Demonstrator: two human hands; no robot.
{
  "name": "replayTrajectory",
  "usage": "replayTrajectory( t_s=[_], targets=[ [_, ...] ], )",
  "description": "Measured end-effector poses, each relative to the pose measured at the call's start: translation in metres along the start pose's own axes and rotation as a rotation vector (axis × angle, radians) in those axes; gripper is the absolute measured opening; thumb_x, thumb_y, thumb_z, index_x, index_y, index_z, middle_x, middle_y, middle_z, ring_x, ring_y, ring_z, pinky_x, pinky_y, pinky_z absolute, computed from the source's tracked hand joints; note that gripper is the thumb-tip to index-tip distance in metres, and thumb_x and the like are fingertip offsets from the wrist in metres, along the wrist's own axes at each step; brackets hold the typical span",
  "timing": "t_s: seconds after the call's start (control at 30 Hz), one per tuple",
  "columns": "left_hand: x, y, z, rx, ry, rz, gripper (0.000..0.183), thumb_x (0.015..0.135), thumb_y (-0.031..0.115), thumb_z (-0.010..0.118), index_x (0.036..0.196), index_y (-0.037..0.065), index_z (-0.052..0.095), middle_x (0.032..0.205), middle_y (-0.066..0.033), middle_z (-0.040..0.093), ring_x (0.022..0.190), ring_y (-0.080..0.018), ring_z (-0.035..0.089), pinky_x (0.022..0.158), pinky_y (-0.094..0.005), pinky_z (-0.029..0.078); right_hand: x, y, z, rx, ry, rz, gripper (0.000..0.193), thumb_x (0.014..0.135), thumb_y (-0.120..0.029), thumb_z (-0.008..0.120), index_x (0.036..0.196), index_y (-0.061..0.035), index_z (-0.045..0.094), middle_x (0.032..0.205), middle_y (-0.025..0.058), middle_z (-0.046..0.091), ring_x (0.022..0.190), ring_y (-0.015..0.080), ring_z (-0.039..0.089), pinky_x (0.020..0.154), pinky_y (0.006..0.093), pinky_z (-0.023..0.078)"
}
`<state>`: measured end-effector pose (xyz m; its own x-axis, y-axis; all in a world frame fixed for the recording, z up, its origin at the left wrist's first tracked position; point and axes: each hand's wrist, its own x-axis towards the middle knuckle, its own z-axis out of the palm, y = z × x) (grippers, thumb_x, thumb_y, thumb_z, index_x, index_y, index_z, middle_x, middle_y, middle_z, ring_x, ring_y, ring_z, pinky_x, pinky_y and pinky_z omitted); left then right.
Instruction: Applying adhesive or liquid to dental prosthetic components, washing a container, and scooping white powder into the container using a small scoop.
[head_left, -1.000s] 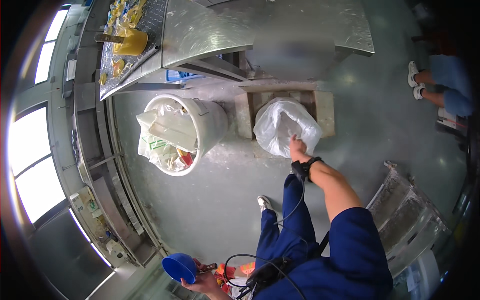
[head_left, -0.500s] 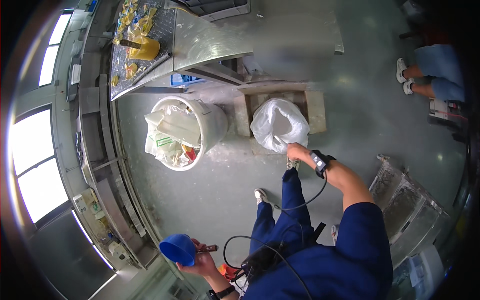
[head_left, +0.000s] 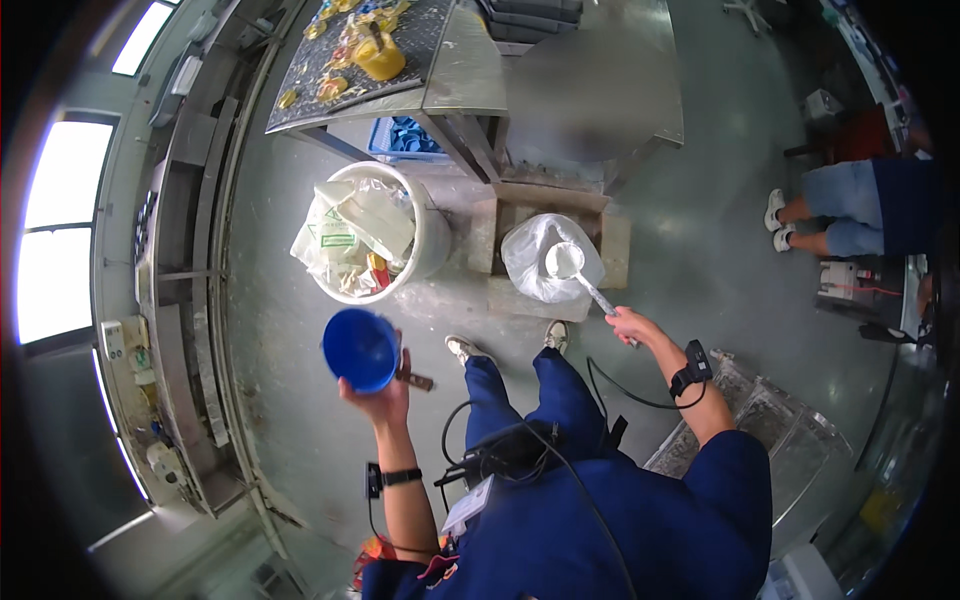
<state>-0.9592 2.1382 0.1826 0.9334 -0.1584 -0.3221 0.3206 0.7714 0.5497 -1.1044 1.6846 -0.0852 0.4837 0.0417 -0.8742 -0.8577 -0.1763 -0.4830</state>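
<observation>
Head cam: L hand (head_left: pixel 380 403) is curled round the blue bowl (head_left: pixel 360 350) at 8 o'clock, w/ a brown handle (head_left: pixel 416 381) poking out beside it; can't tell if it's part of the bowl. R hand (head_left: pixel 632 326) at 3 o'clock is closed on the scoop (head_left: pixel 567 262), whose head sits over the mouth of the white bag (head_left: pixel 530 280), approx 2 o'clock. Bag's in the cardboard box (head_left: pixel 612 256), flaps splayed. In this view the bowl's far edge comes just short of the rim of the bin (head_left: pixel 437 245) at 10; can't judge the height gap. Grey floor (head_left: pixel 690 240) is the open room at 2-3, btwn box and the other person (head_left: pixel 845 205).

Vs half a sec ago: R hand was right at the bag's rim, now it's back w/ the scoop head in plain sight. Bowl's come up from abt 7. Both shoes (head_left: pixel 557 336) are now roughly level.
</observation>
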Motion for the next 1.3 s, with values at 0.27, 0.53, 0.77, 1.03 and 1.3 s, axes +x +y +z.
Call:
replayTrajectory(
  t_s=[0.27,0.53,0.77,1.03,1.3],
  targets=[
    [0.104,-0.064,-0.094,0.222,0.105,-0.186,0.057,0.088,0.046,0.064,0.133,0.013,0.051,0.127,-0.0063,0.061,0.114,-0.0252,0.061,0.095,-0.0486,0.051,-0.167,-0.084,0.012,0.119,0.008,-0.019,0.019,0.104,-0.028,0.049,0.099,-0.0094,0.047,0.069,0.0003,0.048,0.045,0.0074,0.041,0.039,0.0268,0.036],
    [0.148,-0.144,-0.066,0.434,0.342,-0.253,0.094,0.067,0.037,0.091,0.133,0.009,0.031,0.122,-0.0152,0.053,0.1,-0.0276,0.063,0.071,-0.0424,0.058,-0.308,-0.168,0.038,0.135,0.01,-0.121,0.017,0.106,-0.026,0.044,0.096,-0.0125,0.043,0.065,-0.0057,0.045,0.043,0.0031,0.037,0.038,0.0221,0.034],
    [0.162,-0.176,0.017,0.43,0.281,-0.291,0.098,0.064,0.039,0.092,0.135,0.01,0.031,0.127,-0.0132,0.049,0.109,-0.0263,0.057,0.078,-0.045,0.057,-0.329,-0.169,0.057,0.032,0.171,-0.193,0.039,0.102,-0.025,0.05,0.138,-0.0093,0.045,0.065,0.0018,0.052,0.044,0.0166,0.049,0.043,0.034,0.043],
    [0.166,-0.174,0.065,0.185,0.165,-0.269,0.064,0.071,0.035,0.085,0.117,0.01,0.047,0.11,-0.0096,0.058,0.09,-0.0239,0.062,0.07,-0.043,0.057,-0.323,-0.12,0.109,-0.632,0.748,-0.618,0.055,0.094,-0.008,0.057,0.146,-0.0125,0.041,0.094,0.0232,0.062,0.084,0.0443,0.062,0.072,0.052,0.05],
    [0.15,-0.163,0.108,-0.032,-0.021,-0.184,0.046,0.084,0.032,0.073,0.119,0.009,0.054,0.111,-0.0071,0.062,0.095,-0.0229,0.064,0.08,-0.0419,0.057,-0.34,-0.115,0.088,-0.526,0.845,-0.658,0.059,0.089,-0.004,0.06,0.144,-0.0188,0.046,0.095,0.0193,0.06,0.087,0.041,0.061,0.074,0.0497,0.05]
  ],
)
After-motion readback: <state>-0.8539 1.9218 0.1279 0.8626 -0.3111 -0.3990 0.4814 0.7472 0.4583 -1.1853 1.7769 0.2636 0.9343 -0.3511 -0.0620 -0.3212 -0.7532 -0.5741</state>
